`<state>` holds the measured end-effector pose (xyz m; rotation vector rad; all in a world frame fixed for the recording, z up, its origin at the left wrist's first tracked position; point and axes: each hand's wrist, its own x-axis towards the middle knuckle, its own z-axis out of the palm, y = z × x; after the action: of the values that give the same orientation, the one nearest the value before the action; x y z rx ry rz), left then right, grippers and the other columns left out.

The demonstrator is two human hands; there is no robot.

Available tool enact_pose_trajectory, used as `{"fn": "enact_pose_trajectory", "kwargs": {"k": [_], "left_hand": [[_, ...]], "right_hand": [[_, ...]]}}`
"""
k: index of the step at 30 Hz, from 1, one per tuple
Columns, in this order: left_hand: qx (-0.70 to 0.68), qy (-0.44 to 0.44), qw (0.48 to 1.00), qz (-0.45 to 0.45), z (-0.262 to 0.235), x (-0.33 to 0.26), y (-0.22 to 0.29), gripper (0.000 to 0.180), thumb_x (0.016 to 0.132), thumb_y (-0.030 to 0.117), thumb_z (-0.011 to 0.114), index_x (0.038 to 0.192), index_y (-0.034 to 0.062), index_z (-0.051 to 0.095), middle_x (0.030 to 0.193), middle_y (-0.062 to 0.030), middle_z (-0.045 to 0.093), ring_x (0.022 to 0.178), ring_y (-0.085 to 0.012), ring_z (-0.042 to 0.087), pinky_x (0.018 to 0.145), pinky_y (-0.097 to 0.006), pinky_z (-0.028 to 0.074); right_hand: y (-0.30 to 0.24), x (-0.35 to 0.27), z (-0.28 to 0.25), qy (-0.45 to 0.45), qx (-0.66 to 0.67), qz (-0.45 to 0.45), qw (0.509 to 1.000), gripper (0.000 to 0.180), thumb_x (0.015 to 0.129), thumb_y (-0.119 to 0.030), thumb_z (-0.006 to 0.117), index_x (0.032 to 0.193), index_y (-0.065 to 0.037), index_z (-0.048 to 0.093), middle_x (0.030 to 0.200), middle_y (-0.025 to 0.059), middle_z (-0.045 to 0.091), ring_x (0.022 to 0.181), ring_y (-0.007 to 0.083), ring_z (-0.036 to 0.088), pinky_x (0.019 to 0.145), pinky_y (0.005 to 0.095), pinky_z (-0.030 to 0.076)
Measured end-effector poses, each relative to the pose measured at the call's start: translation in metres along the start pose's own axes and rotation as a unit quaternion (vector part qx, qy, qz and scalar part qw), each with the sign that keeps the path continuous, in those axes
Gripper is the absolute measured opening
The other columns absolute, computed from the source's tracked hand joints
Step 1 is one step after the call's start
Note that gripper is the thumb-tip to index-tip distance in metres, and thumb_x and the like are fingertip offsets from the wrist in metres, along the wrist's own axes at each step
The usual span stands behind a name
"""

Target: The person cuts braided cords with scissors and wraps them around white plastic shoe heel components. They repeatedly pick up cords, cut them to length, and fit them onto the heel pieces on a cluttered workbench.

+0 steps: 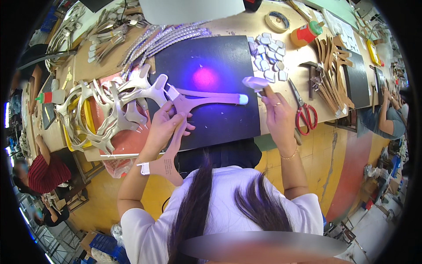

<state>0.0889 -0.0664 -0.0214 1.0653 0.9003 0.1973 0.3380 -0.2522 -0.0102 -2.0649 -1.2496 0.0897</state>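
Observation:
My left hand is closed on a branching, pinkish-tan sandal upper piece. One strap of it reaches right over the black mat and ends in a pale tip; another part hangs down over my left forearm. Small white tabs show on two of its ends. My right hand grips a hammer by its handle. The hammer's shiny pale head is raised just right of the strap's tip, apart from it. A blue-violet light with a pink spot falls on the mat.
Silvery upper pieces lie stacked at left, near braided straps. To the right are small pale pads, red-handled scissors, another hammer, brown straps, a red-and-green bottle and a tape roll. Other people sit at both sides.

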Motion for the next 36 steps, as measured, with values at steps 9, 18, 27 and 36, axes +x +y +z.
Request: {"fn": "enact_pose_trajectory", "kwargs": {"k": [9, 18, 27, 36], "left_hand": [[0.023, 0.048, 0.998, 0.021, 0.009, 0.000, -0.003, 0.047, 0.095, 0.006, 0.057, 0.138, -0.0048, 0.041, 0.108, -0.0189, 0.064, 0.060, -0.0211, 0.067, 0.046, -0.027, 0.053], [-0.011, 0.043, 0.999, 0.027, 0.014, -0.005, 0.010, 0.045, 0.092, 0.004, 0.055, 0.134, -0.0082, 0.045, 0.106, -0.0192, 0.062, 0.057, -0.0195, 0.063, 0.045, -0.025, 0.051], [0.024, 0.035, 0.999, 0.032, 0.012, 0.000, 0.014, 0.052, 0.089, 0.004, 0.054, 0.139, -0.0079, 0.042, 0.104, -0.0192, 0.063, 0.053, -0.0197, 0.062, 0.045, -0.029, 0.053], [0.600, 0.027, 0.663, 0.447, 0.009, 0.016, 0.038, 0.049, 0.085, 0.012, 0.072, 0.130, 0.0013, 0.058, 0.126, -0.0156, 0.059, 0.118, -0.0329, 0.056, 0.096, -0.044, 0.048]], "right_hand": [[-0.005, -0.031, 0.004, -0.043, -0.061, -0.068, 0.995, 0.050, 0.089, -0.009, 0.069, 0.137, -0.020, 0.062, 0.078, 0.0060, 0.062, 0.063, 0.0232, 0.060, 0.056, 0.0366, 0.048], [-0.009, -0.029, -0.006, -0.038, -0.078, -0.085, 0.993, 0.052, 0.087, -0.008, 0.071, 0.136, -0.019, 0.063, 0.077, 0.0053, 0.060, 0.061, 0.0226, 0.059, 0.056, 0.0362, 0.048], [0.000, -0.031, 0.008, -0.103, -0.121, -0.105, 0.982, 0.049, 0.090, -0.011, 0.068, 0.138, -0.019, 0.061, 0.074, 0.0058, 0.056, 0.059, 0.0224, 0.057, 0.053, 0.0372, 0.047], [0.003, -0.034, 0.006, -0.106, -0.124, -0.117, 0.980, 0.049, 0.090, -0.013, 0.069, 0.138, -0.020, 0.061, 0.072, 0.0060, 0.052, 0.058, 0.0228, 0.056, 0.053, 0.0378, 0.047]]}}
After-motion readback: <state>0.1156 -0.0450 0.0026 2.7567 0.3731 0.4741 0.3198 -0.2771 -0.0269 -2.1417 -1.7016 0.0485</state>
